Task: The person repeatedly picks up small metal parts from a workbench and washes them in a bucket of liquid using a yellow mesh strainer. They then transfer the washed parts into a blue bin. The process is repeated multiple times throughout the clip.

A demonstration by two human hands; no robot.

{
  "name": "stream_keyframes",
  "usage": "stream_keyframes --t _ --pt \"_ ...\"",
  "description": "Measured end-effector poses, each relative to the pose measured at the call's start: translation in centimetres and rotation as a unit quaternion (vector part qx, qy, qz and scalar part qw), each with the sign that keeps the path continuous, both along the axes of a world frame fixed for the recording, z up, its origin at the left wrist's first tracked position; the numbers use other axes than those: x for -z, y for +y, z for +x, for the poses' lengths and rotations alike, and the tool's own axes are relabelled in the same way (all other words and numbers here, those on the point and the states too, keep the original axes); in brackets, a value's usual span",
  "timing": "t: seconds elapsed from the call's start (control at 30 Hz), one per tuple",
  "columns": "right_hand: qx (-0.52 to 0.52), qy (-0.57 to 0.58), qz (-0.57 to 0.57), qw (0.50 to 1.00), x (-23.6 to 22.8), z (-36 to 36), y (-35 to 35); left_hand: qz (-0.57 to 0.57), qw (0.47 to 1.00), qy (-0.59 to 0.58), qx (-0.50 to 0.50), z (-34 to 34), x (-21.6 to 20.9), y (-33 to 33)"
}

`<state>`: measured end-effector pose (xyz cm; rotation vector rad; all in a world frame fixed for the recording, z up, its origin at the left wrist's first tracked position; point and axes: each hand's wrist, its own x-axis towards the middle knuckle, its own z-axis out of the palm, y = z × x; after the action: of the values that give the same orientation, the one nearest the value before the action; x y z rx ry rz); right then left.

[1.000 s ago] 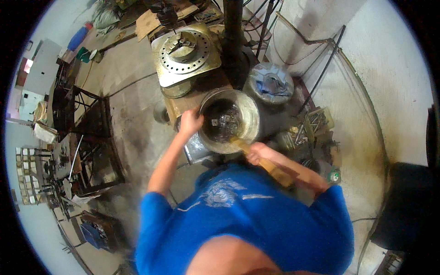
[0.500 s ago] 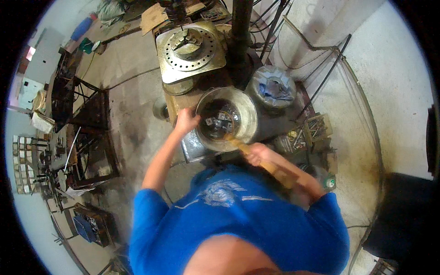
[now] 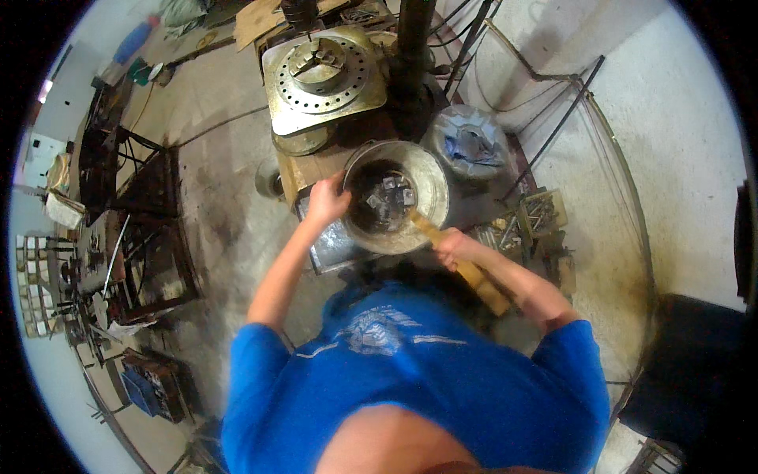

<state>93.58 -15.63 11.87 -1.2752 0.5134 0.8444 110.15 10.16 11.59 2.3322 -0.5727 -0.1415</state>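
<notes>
A round metal bucket (image 3: 433, 183) stands tilted a little, with several small square metal pieces (image 3: 388, 195) in dark, wet-looking matter at its bottom. My left hand (image 3: 327, 201) is closed on the bucket's left rim; some of its fingertips are hidden by the rim. In my right hand (image 3: 453, 247) is a flat wooden stick (image 3: 483, 289), gripped partway along. Its narrow end reaches over the near right rim into the bucket, close to the metal pieces, and the broad end points back under my right forearm.
Behind the bucket stands a machine table (image 3: 286, 120) with a ring of holes and a three-jaw chuck (image 3: 319, 68). A plastic-covered container (image 3: 467, 142) with a blue cloth is at the right. Beside it sits a tray of metal parts (image 3: 543, 213). A dark metal bench (image 3: 150, 213) stands left.
The stick's inner end has shifted right and farther into view inside the bucket, and the metal pieces lie differently. Both hands keep their holds. The whole view has shifted slightly.
</notes>
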Motion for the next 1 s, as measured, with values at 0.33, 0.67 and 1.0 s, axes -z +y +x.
stream_keyframes --t 0.33,0.67,1.0 --pt "0.199 0.294 0.526 0.773 2.1 -1.4 4.4 -0.142 0.989 0.028 0.013 1.6 4.3 3.5" --pt "0.128 0.279 0.359 0.882 4.0 0.7 1.2 -0.103 0.995 0.003 -0.013 1.0 2.6 2.5" --pt "0.037 0.097 0.188 0.977 3.1 -0.4 1.3 -0.104 0.995 -0.011 0.001 1.0 2.7 2.0"
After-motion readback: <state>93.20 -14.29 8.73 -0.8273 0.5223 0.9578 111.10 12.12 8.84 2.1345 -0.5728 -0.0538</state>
